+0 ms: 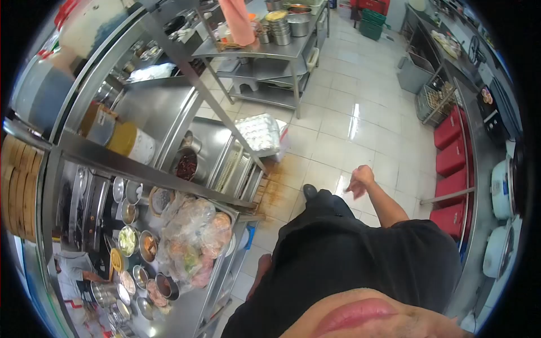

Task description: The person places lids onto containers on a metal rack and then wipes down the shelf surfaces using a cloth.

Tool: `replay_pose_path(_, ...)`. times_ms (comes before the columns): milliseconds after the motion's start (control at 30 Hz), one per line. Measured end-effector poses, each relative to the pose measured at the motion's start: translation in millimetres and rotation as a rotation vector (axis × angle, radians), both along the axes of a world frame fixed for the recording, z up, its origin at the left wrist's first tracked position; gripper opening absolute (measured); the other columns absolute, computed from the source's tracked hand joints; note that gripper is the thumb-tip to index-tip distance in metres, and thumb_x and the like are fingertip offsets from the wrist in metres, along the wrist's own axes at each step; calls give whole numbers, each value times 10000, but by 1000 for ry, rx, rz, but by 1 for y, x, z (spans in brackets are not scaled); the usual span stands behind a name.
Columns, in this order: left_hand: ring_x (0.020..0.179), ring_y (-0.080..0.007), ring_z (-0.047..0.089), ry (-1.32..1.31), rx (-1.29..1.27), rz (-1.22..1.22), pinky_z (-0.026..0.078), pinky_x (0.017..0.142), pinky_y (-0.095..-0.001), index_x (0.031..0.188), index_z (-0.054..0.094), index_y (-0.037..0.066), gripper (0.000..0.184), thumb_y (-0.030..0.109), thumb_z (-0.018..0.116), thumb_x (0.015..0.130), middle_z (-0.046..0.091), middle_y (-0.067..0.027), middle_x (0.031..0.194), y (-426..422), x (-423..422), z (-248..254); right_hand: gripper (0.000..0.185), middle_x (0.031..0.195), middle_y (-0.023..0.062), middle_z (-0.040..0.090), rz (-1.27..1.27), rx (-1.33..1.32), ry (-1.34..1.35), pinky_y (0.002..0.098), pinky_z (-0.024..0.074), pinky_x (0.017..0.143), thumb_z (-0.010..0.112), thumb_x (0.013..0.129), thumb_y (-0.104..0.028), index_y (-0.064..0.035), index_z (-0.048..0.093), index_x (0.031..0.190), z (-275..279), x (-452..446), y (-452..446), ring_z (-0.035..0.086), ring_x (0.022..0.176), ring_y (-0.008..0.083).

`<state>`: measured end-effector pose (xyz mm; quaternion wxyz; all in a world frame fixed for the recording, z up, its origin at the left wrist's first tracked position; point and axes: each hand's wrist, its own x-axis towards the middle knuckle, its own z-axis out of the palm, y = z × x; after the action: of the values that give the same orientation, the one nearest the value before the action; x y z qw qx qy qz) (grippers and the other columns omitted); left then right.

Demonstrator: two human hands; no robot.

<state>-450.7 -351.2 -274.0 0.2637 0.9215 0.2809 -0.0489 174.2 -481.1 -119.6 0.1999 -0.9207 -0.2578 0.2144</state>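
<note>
My right hand (359,181) hangs over the tiled floor in front of my dark clothing, its fingers blurred by motion. I cannot make out anything in it. At my left side, beside the steel counter, a strip of skin shows from my left arm or hand; the fingers are hidden. Nearest on that side are a large clear plastic bag of food (194,239), a bowl of green pieces (128,240) and several metal bowls on the steel counter (180,312).
Egg trays (258,134) stand by the shelf unit. Ahead is a steel table (279,52) with stacked tins. Red bins (451,160) line the right under a counter. A grey bin (416,73) stands farther off. Another person (73,275) is beyond the left counter.
</note>
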Motion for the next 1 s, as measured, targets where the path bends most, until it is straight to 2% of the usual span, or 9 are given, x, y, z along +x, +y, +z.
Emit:
replay_pose_path(133, 755, -345, 613, -131, -776, 943, 497, 673, -454, 888, 613, 10, 203, 191, 527, 853, 616, -196, 801, 18, 56, 14, 204, 748, 240, 658, -461, 506, 612, 390, 415, 396, 440, 837, -138, 14, 564, 781, 89, -15, -8, 665, 659, 298)
replay_pose_path(300, 791, -334, 610, -124, -538, 814, 493, 701, -429, 921, 612, -6, 323, 278, 458, 914, 619, -201, 835, 34, 95, 29, 192, 831, 216, 663, -664, 830, 1291, 329, 371, 378, 400, 832, -52, 23, 574, 803, 40, 17, -9, 624, 641, 238)
replay_pose_path(367, 813, -352, 608, -109, -315, 621, 486, 729, -444, 923, 610, -10, 343, 291, 445, 918, 624, -220, 871, 47, 125, 13, 311, 969, 225, 681, -146, 143, 360, 418, 525, 696, 463, 886, -182, 50, 623, 1017, -20, 57, -30, 674, 914, 321)
replay_pose_path(433, 812, -352, 600, -35, -95, 401, 478, 737, -450, 920, 607, -7, 343, 293, 441, 918, 619, -221, 875, 37, 145, 19, 332, 997, 236, 673, -46, -22, 140, 435, 536, 761, 498, 892, -212, 64, 615, 1035, -73, 90, -38, 667, 956, 332)
replay_pose_path(533, 765, -320, 584, 39, -94, 277, 469, 701, -433, 906, 603, 5, 332, 301, 451, 921, 603, -191, 832, 23, 193, 13, 303, 1007, 248, 668, -127, 0, 189, 459, 530, 760, 457, 880, -164, 71, 621, 979, -73, 119, -58, 657, 972, 372)
replay_pose_path(633, 718, -287, 567, 31, -117, 198, 461, 665, -416, 892, 599, 18, 323, 308, 461, 923, 587, -161, 790, 26, 249, 12, 240, 1007, 227, 672, -190, 147, 645, 408, 550, 725, 482, 872, -138, 44, 605, 972, -206, 184, -98, 673, 965, 292)
replay_pose_path(667, 703, -276, 562, 14, -122, 184, 458, 653, -410, 887, 598, 22, 320, 311, 465, 924, 581, -151, 776, 31, 265, 10, 147, 847, 179, 667, 9, 88, 782, 418, 516, 559, 487, 845, -67, 13, 592, 909, -161, 196, -102, 668, 778, 274)
replay_pose_path(767, 656, -243, 545, -45, -162, 184, 449, 617, -393, 873, 594, 35, 313, 319, 475, 927, 565, -122, 734, 51, 313, 6, 147, 628, 49, 460, -438, 197, 1252, 425, 437, 482, 425, 811, 55, -3, 508, 704, -98, 217, -125, 560, 586, 238)
replay_pose_path(1000, 547, -167, 506, -92, -444, 350, 429, 534, -354, 839, 585, 64, 301, 337, 498, 933, 527, -52, 635, 117, 475, 85, 175, 615, 108, 526, -586, 116, 928, 442, 363, 440, 594, 823, -86, -29, 579, 659, -96, 265, -126, 500, 544, 234)
